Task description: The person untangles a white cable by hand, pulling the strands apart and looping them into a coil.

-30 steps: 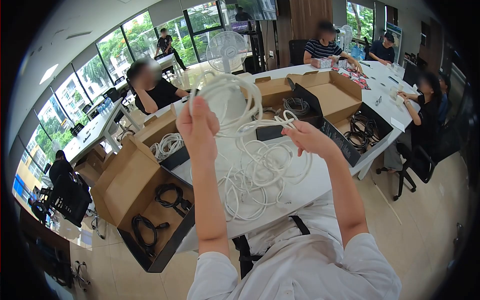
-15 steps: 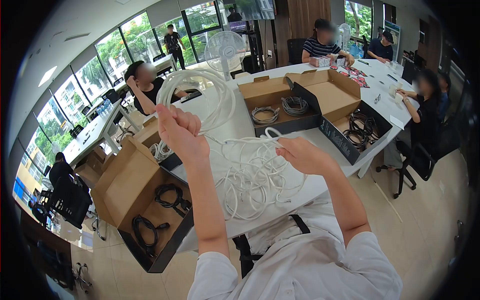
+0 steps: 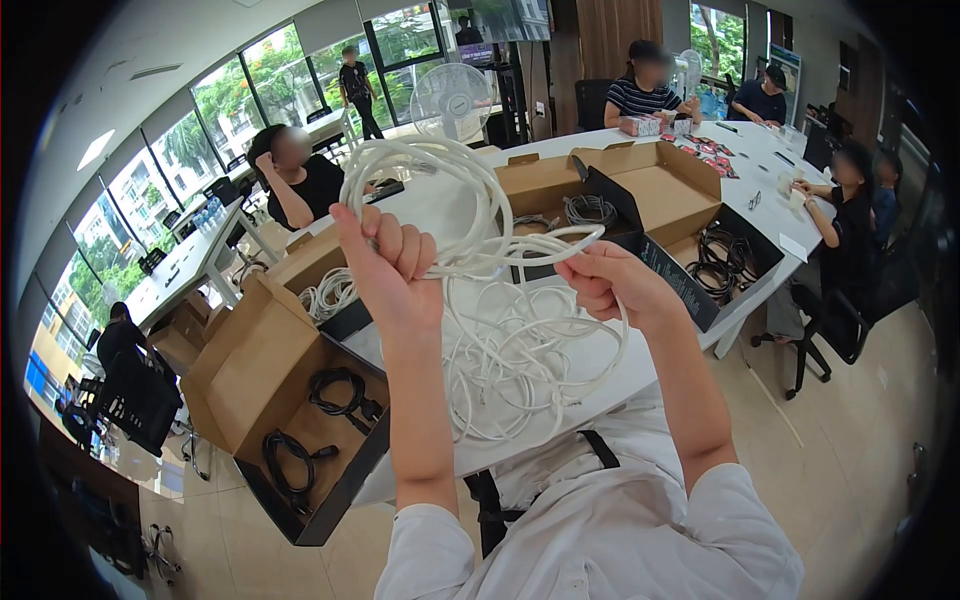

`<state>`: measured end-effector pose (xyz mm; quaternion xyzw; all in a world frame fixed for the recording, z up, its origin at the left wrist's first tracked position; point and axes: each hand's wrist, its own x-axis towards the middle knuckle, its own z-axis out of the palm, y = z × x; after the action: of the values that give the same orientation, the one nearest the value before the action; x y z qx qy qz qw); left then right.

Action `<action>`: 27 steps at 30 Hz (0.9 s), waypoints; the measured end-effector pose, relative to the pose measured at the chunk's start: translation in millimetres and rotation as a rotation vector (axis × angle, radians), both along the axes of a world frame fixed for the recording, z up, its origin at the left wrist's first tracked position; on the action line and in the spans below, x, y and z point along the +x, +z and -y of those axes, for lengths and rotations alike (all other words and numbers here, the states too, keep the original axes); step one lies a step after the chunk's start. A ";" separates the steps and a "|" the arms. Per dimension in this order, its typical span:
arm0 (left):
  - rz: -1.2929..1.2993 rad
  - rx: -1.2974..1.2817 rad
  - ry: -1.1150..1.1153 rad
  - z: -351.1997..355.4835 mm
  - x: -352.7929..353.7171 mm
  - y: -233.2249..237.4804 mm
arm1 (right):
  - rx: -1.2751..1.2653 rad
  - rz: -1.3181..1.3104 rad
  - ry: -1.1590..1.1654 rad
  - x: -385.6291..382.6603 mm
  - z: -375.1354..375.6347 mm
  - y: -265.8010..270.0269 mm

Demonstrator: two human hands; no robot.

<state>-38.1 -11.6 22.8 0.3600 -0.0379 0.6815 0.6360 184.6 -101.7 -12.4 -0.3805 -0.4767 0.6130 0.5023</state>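
Observation:
My left hand is closed around a looped coil of white cable, raised above the table. Between finger and thumb, my right hand pinches a length of the same white cable, which runs across from the coil. Beneath both hands a loose tangle of white cable lies on the white table. To the left, an open cardboard box contains black cables. Another box behind my left hand holds coiled white cable.
Beyond the tangle stand an open box with grey coils and one with black cables. Several people sit around the table; one person is close on the left. A white fan stands behind.
My left hand has shifted right with the coil, nearer to my right hand. The cable between them now stretches across at coil height, and my right hand has moved slightly right and up.

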 end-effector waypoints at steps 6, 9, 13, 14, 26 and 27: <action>0.007 0.065 0.073 13.2 14.7 -3.7 | -0.031 -0.312 -0.010 -2.5 -7.8 2.3; 0.035 0.093 0.106 21.2 15.9 -4.8 | 0.011 -0.381 -0.034 -0.8 -18.2 -1.4; 0.017 0.137 -0.003 28.9 15.4 -4.5 | 0.037 -0.454 -0.036 0.6 -28.7 -1.6; -0.003 0.171 -0.065 26.9 16.1 -4.9 | 0.048 -0.465 -0.037 0.0 -30.1 -1.4; -0.506 0.631 0.357 5.4 34.8 -33.8 | -0.010 -0.591 -0.127 6.9 -14.4 27.8; -0.560 0.666 0.446 4.4 34.2 -33.1 | 0.017 -0.537 -0.137 5.9 -10.7 30.9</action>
<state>-3.9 -16.0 -10.3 0.7126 -0.0032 0.6290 0.3108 190.6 -91.0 18.5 -0.2313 -0.3047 0.6525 0.6541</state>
